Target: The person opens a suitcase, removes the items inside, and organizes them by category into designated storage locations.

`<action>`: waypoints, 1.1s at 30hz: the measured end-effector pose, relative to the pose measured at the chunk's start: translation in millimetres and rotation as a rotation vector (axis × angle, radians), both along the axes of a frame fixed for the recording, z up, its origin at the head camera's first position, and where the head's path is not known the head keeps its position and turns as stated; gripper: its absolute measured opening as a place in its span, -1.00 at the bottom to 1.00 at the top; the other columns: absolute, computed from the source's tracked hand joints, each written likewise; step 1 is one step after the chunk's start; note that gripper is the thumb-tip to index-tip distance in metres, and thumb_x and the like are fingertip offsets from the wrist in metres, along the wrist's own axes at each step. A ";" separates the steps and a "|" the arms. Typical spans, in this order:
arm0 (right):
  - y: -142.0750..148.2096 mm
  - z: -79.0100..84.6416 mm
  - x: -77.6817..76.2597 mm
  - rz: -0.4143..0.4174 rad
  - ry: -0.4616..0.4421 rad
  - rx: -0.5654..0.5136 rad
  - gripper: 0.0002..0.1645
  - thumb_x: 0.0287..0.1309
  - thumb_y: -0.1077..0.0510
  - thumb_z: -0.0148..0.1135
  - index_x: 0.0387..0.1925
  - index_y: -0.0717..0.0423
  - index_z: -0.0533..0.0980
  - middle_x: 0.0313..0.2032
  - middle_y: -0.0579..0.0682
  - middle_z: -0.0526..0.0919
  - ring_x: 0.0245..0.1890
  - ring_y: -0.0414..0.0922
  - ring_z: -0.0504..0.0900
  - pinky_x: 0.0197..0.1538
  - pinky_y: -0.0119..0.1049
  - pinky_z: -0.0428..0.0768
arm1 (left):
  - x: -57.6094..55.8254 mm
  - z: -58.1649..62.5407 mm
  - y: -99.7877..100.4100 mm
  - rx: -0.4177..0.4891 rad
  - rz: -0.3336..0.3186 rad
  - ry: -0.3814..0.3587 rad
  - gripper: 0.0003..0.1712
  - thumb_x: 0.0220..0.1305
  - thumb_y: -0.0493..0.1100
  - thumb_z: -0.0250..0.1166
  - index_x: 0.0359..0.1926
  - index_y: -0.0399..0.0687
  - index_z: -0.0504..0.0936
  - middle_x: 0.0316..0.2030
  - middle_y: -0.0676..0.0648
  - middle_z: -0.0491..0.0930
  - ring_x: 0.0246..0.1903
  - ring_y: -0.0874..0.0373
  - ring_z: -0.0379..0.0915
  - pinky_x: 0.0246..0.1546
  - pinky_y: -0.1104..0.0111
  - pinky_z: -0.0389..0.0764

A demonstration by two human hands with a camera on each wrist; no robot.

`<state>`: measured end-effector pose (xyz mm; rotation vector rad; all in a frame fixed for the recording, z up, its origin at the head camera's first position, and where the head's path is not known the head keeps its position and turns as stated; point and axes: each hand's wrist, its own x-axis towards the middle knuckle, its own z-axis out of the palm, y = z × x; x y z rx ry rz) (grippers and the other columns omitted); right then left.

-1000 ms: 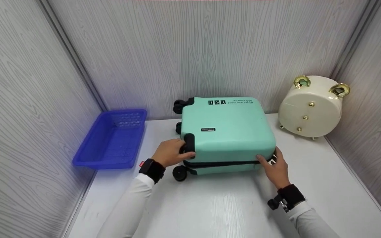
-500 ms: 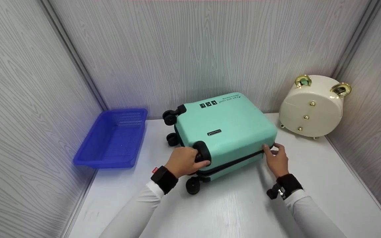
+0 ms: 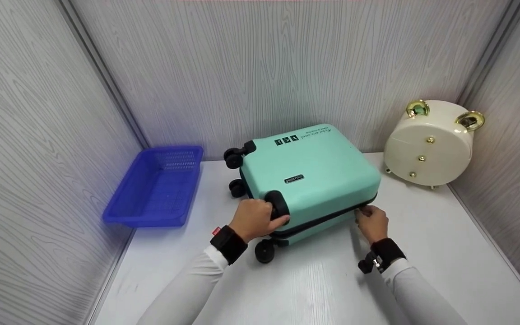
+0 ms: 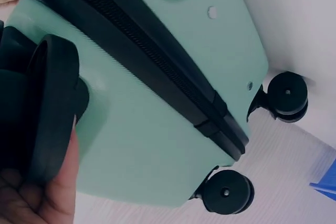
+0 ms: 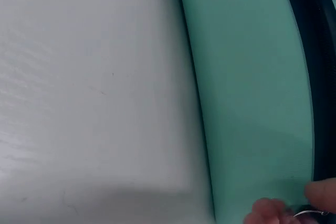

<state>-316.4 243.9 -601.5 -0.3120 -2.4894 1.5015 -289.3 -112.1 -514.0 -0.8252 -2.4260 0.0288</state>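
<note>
Turquoise hard-shell suitcase (image 3: 321,164) lying flat, mid-frame, wheels toward frame left. Left grip (image 3: 254,219) clamped round its upper near wheel (image 4: 58,87); right grip (image 3: 373,224) pinching at the zip (image 5: 325,87), exact hold part-hidden. Best: brace wheel firmly, pull along the zip, not outward.

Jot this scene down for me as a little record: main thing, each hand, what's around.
main thing: mint-green suitcase, lying flat on a white table
left hand: grips a black corner fitting
right hand: pinches something at the black zip band, too small to identify
left side: blue plastic basket
right side: gold-studded cream box
</note>
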 end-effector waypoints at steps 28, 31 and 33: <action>-46.6 -10.7 31.8 0.188 0.360 0.438 -0.81 0.46 0.36 0.27 -0.14 0.42 0.77 -0.27 0.30 0.81 -0.25 0.22 0.81 -0.12 0.14 0.74 | 13.8 9.3 53.7 0.138 0.181 -0.137 -0.18 0.48 0.46 0.25 -0.75 0.05 0.35 -0.70 0.00 0.53 -0.67 0.02 0.62 -0.67 0.20 0.62; -60.3 -12.8 43.0 0.231 0.419 0.481 -0.86 0.43 0.38 0.33 -0.20 0.37 0.78 -0.38 0.20 0.78 -0.35 0.09 0.76 -0.22 0.01 0.72 | 17.8 8.9 68.4 0.154 0.203 -0.121 -0.21 0.47 0.44 0.27 -0.72 0.00 0.54 -0.63 -0.07 0.67 -0.63 0.01 0.66 -0.64 0.18 0.65; -68.3 -13.6 50.1 0.265 0.461 0.502 -0.88 0.41 0.38 0.35 -0.24 0.34 0.78 -0.43 0.15 0.75 -0.41 0.02 0.72 -0.28 -0.07 0.68 | 20.0 9.3 77.0 0.157 0.211 -0.109 -0.22 0.47 0.43 0.27 -0.70 -0.02 0.61 -0.63 -0.08 0.68 -0.63 0.01 0.67 -0.64 0.18 0.65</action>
